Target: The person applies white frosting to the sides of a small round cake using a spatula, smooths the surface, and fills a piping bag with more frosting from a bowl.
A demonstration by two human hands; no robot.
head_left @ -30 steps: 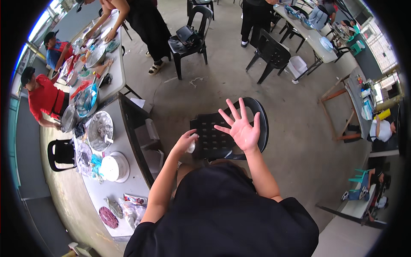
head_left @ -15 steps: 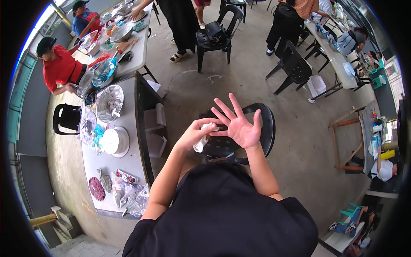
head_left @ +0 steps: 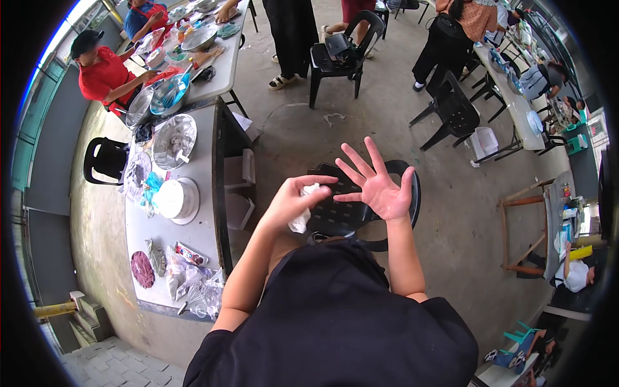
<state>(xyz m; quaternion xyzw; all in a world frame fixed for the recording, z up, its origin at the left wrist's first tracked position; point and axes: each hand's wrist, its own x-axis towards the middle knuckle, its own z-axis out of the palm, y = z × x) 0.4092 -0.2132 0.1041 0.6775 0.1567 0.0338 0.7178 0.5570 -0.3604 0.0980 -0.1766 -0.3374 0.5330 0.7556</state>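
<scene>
In my left hand [head_left: 291, 201] is a crumpled white tissue [head_left: 300, 220], pinched under the curled fingers. Beside it my right hand [head_left: 385, 191] is held up with its palm showing and its fingers spread, holding nothing. A small gap separates the left fingertips from the right hand. Below both hands is a black plastic chair [head_left: 332, 216], partly hidden by them. To the left, a white round cake [head_left: 173, 198] rests on a turntable on the grey table [head_left: 205, 151].
The table also bears a metal bowl [head_left: 174, 143], a purple piping bag [head_left: 142, 269] and clear plastic bags [head_left: 201, 298]. Ahead, a black chair holds a black bag [head_left: 338, 46]. A person in red [head_left: 106, 80] works at the far left table. Another black chair [head_left: 454, 109] stands to the right.
My right hand has moved slightly away to the right, out of the left fingers' reach. The left hand still has the tissue. The whole view has shifted a little.
</scene>
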